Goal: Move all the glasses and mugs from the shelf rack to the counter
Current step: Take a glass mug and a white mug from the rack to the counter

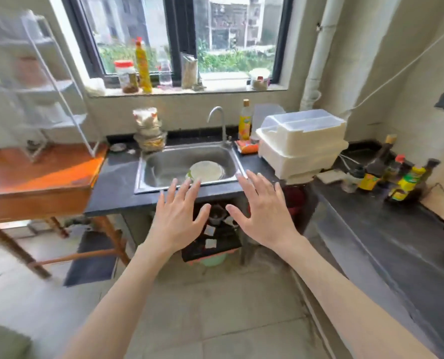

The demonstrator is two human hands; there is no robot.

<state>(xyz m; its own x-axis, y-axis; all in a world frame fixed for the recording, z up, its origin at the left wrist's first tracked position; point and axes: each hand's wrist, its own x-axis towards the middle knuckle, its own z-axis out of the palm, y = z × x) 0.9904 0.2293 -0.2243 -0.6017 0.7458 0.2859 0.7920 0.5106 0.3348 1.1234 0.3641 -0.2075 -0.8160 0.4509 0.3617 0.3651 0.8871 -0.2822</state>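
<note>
A white wire shelf rack (57, 81) stands on an orange wooden table (34, 177) at the far left; it is blurred, and whatever sits on its tiers cannot be made out clearly. The dark counter (386, 244) runs from the sink along the right wall. My left hand (176, 218) and my right hand (265, 213) are both held out in front of me, palms down and fingers spread, holding nothing. They hover in front of the counter edge below the sink, well right of the rack.
A steel sink (184, 164) holds a plate (206, 171). A white lidded dish box (303, 143) sits right of it, sauce bottles (397, 180) stand at the far right. Stacked bowls (149, 133) stand left of the tap. Bottles and jars line the window sill (184, 90).
</note>
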